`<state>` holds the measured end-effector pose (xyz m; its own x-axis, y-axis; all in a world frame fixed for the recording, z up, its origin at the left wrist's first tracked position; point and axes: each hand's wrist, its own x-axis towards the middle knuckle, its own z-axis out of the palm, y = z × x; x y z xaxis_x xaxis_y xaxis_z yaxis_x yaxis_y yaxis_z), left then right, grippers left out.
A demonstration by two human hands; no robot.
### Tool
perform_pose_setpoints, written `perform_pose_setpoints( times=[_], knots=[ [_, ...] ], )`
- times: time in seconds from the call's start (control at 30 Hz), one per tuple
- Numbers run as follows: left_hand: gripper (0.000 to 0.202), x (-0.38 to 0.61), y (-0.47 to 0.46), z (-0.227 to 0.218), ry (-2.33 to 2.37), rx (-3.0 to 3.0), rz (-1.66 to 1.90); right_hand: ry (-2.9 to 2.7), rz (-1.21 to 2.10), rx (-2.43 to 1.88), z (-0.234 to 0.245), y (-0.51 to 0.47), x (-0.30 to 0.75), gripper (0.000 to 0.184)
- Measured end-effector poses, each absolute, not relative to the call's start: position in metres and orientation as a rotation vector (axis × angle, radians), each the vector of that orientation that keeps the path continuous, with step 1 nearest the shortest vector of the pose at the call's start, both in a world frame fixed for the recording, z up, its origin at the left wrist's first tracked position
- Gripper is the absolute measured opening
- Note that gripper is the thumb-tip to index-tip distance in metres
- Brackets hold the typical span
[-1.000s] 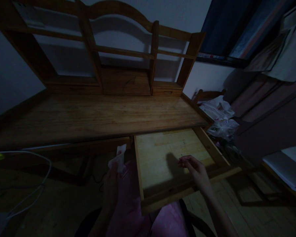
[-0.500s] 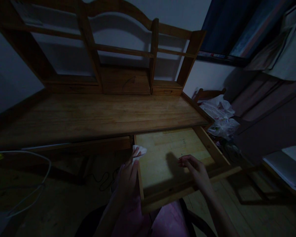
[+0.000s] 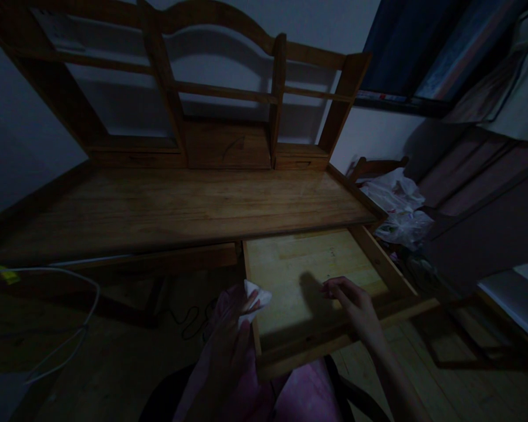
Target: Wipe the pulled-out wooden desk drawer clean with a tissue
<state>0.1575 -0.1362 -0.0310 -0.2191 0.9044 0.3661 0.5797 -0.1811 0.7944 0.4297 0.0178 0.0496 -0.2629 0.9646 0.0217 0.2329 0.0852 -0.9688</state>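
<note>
An open wooden drawer point(image 3: 378, 255) juts out from under the desk's right side, its pale bottom bare. My left hand point(image 3: 233, 340) is closed on a crumpled white tissue point(image 3: 256, 298) at the drawer's left wall. My right hand point(image 3: 352, 302) hovers over the drawer's front right part with its fingers curled and nothing visible in them.
The wooden desk point(image 3: 176, 205) carries a shelf hutch point(image 3: 229, 140) at the back. White plastic bags point(image 3: 396, 208) lie on a chair at the right. A white cable point(image 3: 61, 305) loops at the left. Pink clothing point(image 3: 308, 398) covers my lap below the drawer.
My left hand has carried the tissue from left of the drawer rightward to its left wall. My right hand has stayed almost still.
</note>
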Motion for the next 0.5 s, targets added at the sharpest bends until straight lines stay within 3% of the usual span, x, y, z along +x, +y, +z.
perform_pose_setpoints(
  times=[0.17,0.3,0.5],
  knots=[
    [0.045,0.160,-0.131,-0.051,1.725,1.515,1.386,-1.606,1.235,-1.234,0.052,0.017,0.429,0.026],
    [0.029,0.142,-0.102,-0.061,1.685,1.491,1.331,-1.623,1.217,-1.254,0.053,0.016,0.428,0.028],
    [0.044,0.141,-0.102,-0.052,1.713,1.332,1.310,-1.628,1.213,-1.224,0.054,0.017,0.428,0.030]
  ],
)
